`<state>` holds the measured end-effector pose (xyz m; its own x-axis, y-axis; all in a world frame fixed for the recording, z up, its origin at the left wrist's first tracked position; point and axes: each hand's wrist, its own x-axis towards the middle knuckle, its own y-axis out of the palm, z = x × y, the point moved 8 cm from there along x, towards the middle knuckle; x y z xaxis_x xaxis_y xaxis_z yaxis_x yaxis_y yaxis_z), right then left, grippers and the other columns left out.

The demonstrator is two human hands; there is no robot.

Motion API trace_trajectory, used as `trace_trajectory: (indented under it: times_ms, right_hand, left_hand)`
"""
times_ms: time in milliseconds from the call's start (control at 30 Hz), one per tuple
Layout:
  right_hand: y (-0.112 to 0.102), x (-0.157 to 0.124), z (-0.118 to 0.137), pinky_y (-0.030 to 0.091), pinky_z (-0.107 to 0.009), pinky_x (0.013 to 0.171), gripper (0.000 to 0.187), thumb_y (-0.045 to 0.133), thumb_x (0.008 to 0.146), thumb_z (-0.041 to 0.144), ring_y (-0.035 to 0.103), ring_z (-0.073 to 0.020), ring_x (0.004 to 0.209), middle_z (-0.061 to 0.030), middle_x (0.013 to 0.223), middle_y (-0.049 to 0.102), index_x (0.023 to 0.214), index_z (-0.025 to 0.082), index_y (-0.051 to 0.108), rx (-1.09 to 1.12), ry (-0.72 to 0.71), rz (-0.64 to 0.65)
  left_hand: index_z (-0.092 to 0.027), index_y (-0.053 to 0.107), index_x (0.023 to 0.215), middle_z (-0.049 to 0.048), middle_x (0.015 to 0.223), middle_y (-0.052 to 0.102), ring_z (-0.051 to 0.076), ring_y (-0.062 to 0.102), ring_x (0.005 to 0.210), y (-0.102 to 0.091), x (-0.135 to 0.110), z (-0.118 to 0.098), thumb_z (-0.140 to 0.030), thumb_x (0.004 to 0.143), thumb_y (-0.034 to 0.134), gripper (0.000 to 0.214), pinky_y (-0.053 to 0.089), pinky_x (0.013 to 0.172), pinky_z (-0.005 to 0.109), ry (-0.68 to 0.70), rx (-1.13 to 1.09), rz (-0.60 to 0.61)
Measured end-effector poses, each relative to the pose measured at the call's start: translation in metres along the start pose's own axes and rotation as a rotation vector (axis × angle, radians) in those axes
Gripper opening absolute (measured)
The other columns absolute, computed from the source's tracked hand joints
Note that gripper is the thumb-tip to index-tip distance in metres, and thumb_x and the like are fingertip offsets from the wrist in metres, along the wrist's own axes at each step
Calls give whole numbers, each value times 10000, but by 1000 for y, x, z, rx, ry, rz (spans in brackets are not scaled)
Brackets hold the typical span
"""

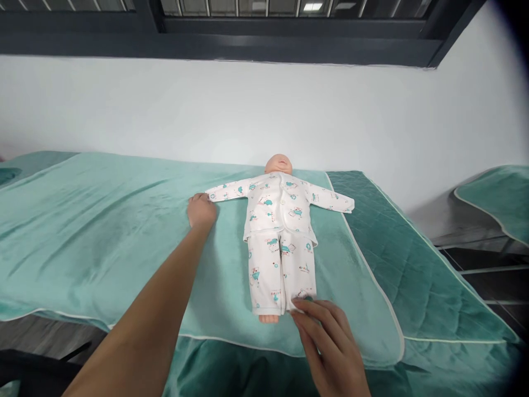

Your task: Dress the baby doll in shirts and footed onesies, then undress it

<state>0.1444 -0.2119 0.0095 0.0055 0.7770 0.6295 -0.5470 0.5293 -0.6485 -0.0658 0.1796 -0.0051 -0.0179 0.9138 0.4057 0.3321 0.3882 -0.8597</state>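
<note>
A baby doll (279,163) lies on its back in a white printed long-sleeved top (268,204) and matching trousers (264,275), its arms spread to both sides. My left hand (201,210) is closed at the cuff of the sleeve on the left; the fingertips are partly hidden. At the bottom of the trouser leg on the right, my right hand (328,339) pinches the hem between thumb and fingers. The doll's toes (268,318) show below the left trouser leg, while the other foot is out of sight.
Under the doll is a light green plush cover (124,237) with pale piping, over a darker quilted green cover (397,259). A white wall (185,110) rises behind, below a dark window frame (289,44). Another green padded surface (500,193) stands at the right.
</note>
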Motion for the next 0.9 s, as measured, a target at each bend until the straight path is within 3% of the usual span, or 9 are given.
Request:
trace_trajectory:
  times_ms: [200,400,533,700,900]
  right_hand:
    - [0,-5,1,544,-373,748,295,562,912,77,598,-269,1072,-93,1200,678,1158,206,664,-32,-38,-35]
    - [-2,-4,11,540,-381,763,291,578,888,39,588,-266,1056,-117,1215,676,1136,156,677,-21,-141,-63]
    - [-10,3,6,540,-386,792,277,613,863,39,593,-257,1066,-116,1165,672,1102,171,661,57,-96,-119]
    - [-23,55,-20,516,-437,884,382,596,884,82,581,-252,1098,-117,1181,636,1247,193,567,0,-18,-129]
    - [7,146,-35,442,-513,968,294,530,912,121,481,-309,1220,-114,1322,587,1172,207,635,-336,-122,136]
  left_hand:
    - [-158,693,1143,128,1245,627,291,530,1156,-3,-1,-1,-112,860,413,401,441,968,374,-7,-11,-8]
    - [-161,681,1152,136,1245,622,291,546,1127,-12,-6,0,-127,884,394,394,440,946,382,-49,-12,-51]
    - [-160,700,1122,134,1237,629,297,549,1116,-13,-7,2,-139,882,398,386,440,934,378,-68,-6,-65]
    - [-210,666,1224,96,1293,608,275,545,1148,-12,-6,3,-125,853,423,451,436,942,357,-59,-11,-47]
    - [-207,702,1169,89,1338,588,278,534,1177,-11,-5,3,-148,851,438,417,426,968,365,-71,-16,-5]
